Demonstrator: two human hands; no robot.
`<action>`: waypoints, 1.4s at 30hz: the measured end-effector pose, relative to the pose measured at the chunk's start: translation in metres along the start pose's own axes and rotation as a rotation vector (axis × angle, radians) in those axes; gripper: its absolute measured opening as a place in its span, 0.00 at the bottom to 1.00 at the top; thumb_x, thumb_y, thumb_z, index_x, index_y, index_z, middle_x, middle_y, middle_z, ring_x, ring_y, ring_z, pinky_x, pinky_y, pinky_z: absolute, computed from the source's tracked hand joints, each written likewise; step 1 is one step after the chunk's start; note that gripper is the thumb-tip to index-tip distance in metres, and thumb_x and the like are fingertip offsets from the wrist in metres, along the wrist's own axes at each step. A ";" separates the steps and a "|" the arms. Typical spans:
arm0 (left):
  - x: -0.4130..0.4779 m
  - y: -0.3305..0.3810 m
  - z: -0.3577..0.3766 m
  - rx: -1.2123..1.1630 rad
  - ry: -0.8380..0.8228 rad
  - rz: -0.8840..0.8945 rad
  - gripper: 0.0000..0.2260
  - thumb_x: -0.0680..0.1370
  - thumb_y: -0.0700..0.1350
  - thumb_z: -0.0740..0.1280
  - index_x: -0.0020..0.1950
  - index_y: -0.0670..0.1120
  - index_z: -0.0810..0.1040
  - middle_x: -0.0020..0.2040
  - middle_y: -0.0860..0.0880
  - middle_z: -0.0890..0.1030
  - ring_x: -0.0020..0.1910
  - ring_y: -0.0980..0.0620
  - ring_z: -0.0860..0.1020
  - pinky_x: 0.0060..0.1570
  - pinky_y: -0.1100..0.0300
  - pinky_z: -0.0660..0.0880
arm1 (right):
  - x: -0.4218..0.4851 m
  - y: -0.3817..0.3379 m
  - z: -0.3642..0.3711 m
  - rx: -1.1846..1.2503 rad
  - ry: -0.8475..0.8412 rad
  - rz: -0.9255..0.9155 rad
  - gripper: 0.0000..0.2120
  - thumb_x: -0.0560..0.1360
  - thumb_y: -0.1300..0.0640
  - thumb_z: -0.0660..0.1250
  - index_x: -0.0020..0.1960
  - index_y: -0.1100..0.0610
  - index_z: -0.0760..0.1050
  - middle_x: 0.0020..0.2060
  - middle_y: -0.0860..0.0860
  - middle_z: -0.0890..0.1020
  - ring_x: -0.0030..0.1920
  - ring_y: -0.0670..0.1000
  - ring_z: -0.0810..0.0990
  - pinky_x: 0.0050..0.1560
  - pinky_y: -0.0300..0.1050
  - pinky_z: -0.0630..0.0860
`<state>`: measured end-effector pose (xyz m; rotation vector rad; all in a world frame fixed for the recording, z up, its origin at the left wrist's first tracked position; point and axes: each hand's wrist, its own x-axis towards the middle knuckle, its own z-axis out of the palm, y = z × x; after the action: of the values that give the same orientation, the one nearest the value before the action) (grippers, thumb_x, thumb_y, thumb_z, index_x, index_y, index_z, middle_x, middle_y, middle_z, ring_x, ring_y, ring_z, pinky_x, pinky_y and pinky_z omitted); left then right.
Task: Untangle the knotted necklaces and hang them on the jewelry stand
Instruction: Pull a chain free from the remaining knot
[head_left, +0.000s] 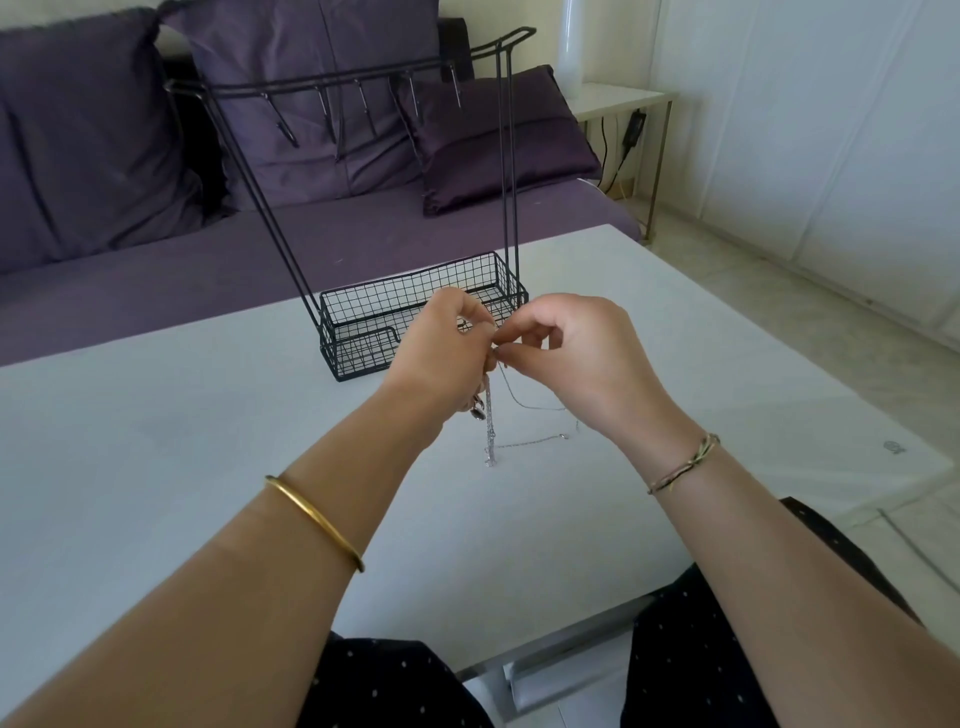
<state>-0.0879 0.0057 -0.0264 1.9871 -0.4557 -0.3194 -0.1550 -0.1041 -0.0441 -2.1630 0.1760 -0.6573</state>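
Thin silver necklaces (489, 431) hang in a tangled bunch from between my two hands, their lower ends trailing onto the white table (156, 441). My left hand (441, 353) pinches the chains from the left. My right hand (576, 353) pinches a strand just beside it, fingertips almost touching. A small dark pendant dangles under my left palm. The black wire jewelry stand (415, 312) sits right behind my hands. Its mesh basket base holds nothing that I can see, and its top bar of hooks (363, 98) is bare.
A purple sofa (260, 244) with several cushions runs behind the table. A white side table (618, 101) with cables stands at the back right. The table's near edge lies above my lap.
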 end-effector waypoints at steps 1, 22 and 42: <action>0.000 0.000 0.000 0.001 -0.001 -0.002 0.04 0.81 0.41 0.60 0.47 0.47 0.71 0.30 0.50 0.74 0.21 0.57 0.67 0.23 0.64 0.64 | 0.000 0.001 0.001 -0.050 0.007 -0.015 0.02 0.70 0.60 0.72 0.41 0.53 0.81 0.31 0.45 0.75 0.30 0.36 0.71 0.32 0.31 0.65; -0.003 0.000 -0.002 0.159 -0.064 0.086 0.03 0.80 0.40 0.61 0.47 0.45 0.73 0.32 0.48 0.75 0.22 0.57 0.70 0.29 0.61 0.70 | 0.002 0.003 -0.004 0.387 0.016 0.386 0.07 0.78 0.63 0.61 0.42 0.59 0.73 0.34 0.51 0.75 0.27 0.47 0.71 0.24 0.37 0.68; -0.005 0.004 -0.004 0.058 -0.006 0.056 0.04 0.79 0.41 0.63 0.44 0.46 0.75 0.35 0.52 0.79 0.24 0.59 0.68 0.21 0.69 0.65 | 0.005 0.001 -0.006 0.557 -0.140 0.600 0.07 0.75 0.63 0.65 0.39 0.59 0.75 0.30 0.53 0.73 0.21 0.45 0.60 0.21 0.36 0.55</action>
<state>-0.0914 0.0092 -0.0210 2.0257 -0.5290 -0.2797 -0.1537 -0.1107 -0.0399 -1.4995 0.4818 -0.1723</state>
